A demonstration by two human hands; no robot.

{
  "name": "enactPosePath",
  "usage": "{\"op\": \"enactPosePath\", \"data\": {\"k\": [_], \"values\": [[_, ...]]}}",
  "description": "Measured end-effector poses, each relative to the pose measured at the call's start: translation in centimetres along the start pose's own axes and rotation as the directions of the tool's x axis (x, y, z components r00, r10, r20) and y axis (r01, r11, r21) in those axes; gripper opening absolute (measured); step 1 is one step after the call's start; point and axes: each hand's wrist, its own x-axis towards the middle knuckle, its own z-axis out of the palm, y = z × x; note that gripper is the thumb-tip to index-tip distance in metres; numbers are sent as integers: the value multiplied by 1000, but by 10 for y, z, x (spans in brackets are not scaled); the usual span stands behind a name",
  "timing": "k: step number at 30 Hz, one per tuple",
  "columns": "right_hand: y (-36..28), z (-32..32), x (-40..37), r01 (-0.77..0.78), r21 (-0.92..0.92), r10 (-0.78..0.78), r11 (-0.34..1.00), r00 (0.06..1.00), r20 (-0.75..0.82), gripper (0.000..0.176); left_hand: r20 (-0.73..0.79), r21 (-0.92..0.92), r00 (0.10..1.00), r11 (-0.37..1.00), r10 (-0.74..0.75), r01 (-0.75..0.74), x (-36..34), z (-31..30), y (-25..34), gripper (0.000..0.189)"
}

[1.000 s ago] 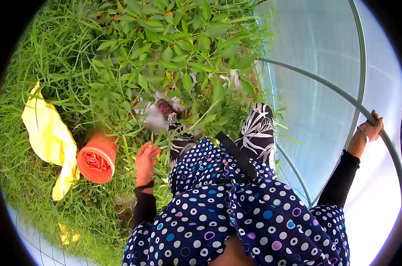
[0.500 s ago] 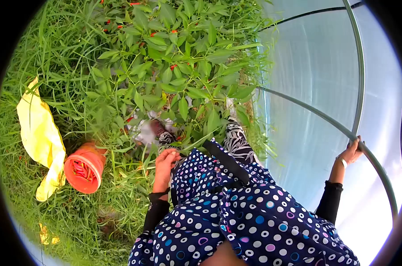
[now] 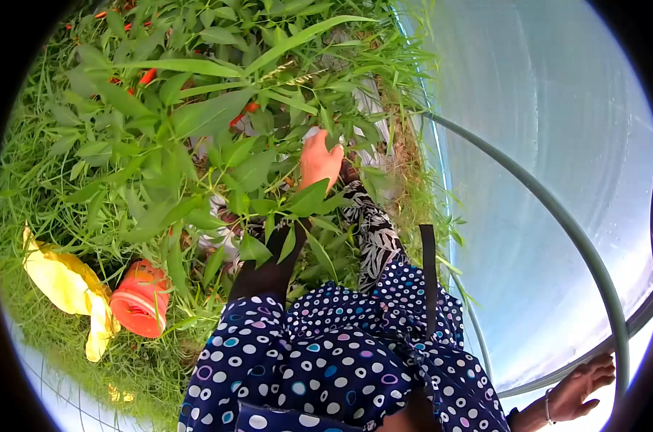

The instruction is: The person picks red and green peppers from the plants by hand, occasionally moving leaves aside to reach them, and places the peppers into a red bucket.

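Observation:
My left hand reaches down among the leaves of a pepper plant, close beside my patterned trouser leg. Its thumb stands apart from the fingers, and leaves cover part of the wrist and forearm. Red peppers hang in the foliage to the left of this hand. Far out on the right, my right hand has its fingers spread and holds nothing. It is beside the curved grey-green pipe of the tunnel frame, and a bracelet circles its wrist.
An orange-red bucket lies tilted in the grass at left, touching a yellow sack. Clear plastic sheeting forms a wall along the right. Tall grass grows thickly around the plants.
My left hand has gone from near my lap forward into the plant. My right hand has let go of the pipe and dropped lower. The view has shifted closer to the foliage.

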Motion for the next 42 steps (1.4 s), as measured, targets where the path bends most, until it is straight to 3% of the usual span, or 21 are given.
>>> {"op": "enactPosePath", "data": {"k": [1, 2, 3, 4, 6, 8, 9, 12, 13, 14, 16, 20, 23, 27, 28, 30, 32, 33, 34, 37, 42], "values": [[16, -7, -14, -271, 240, 253, 932, 962, 106, 31, 99, 66, 992, 995, -79, 73, 24, 19, -18, 50], [31, -20, -35, -335, 336, 381, 881, 921, -80, 20, 188, 138, 968, 981, -165, 140, 43, 36, -41, 55], [60, -28, -45, -519, 213, 540, 828, 840, -50, 20, 204, 143, 966, 981, -162, 134, 54, 47, -57, 55], [92, -33, -62, -568, 118, 577, 815, 773, -262, 21, 279, 188, 927, 961, -250, 203, 65, 58, -74, 60], [139, -65, -87, -701, 174, 718, 691, 637, -281, 44, 356, 238, 871, 934, -338, 266, 66, 67, -76, 64], [178, -91, -98, -816, 243, 844, 525, 462, -273, 50, 505, -231, 712, 719, -488, 656, 48, 51, -51, 45], [198, -104, -99, -843, 310, 897, 440, 399, -189, 49, 612, 96, 539, 731, -579, 676, 49, 72, -97, 50], [244, -96, -82, -956, 72, 931, 283, 256, -261, 45, 621, 44, 641, 837, -450, 545, 14, 56, -88, 64], [256, -94, -75, -968, 11, 937, 249, 238, -254, 44, 526, 127, 783, 941, -333, 315, 1, 55, -87, 57], [267, -90, -71, -974, -54, 943, 218, 224, -244, 43, 468, 141, 823, 946, -323, 292, -5, 40, -58, 54], [278, -82, -63, -975, -104, 955, 197, 215, -206, 41, 202, 336, 964, 937, -173, 98, -5, 50, -54, 54], [292, -82, -64, -959, -254, 973, 126, 169, -158, 38, 73, 518, 994, 855, -83, 33, 34, 64, -67, 65], [300, -93, -68, -951, -299, 967, 75, 142, -210, 37, 497, 218, 710, 864, -499, 454, 62, 93, -108, 75], [322, -95, -52, -933, -355, 967, 57, 139, -211, 35, 542, 121, 765, 933, -349, 339, 11, 100, -124, 79], [330, -94, -45, -911, -403, 965, 84, 175, -195, 35, 543, 104, 783, 949, -304, 296, -6, 80, -100, 64], [348, -87, -28, -838, -524, 947, 151, 275, -167, 35, 516, -444, 827, 756, -223, 481, -52, 72, -105, 43], [367, -68, -5, -753, -612, 912, 243, 393, -121, 31, 509, -428, 809, 730, -293, 533, -85, 48, -86, 38], [377, -61, 4, -722, -627, 885, 293, 453, -109, 30, 549, -653, 781, 430, -298, 623, -106, 44, -89, 33], [388, -53, 13, -691, -641, 862, 335, 499, -87, 29, 554, -650, 774, 422, -306, 632, -119, 37, -91, 33], [418, -24, 40, -602, -681, 811, 417, 584, -19, 27, 437, -595, 899, 739, -33, 317, -143, 11, -92, 16], [470, 18, 65, -540, -732, 843, 415, 531, 86, 25, 425, -644, 902, 724, 72, 246, -152, -10, -94, 20]]}}
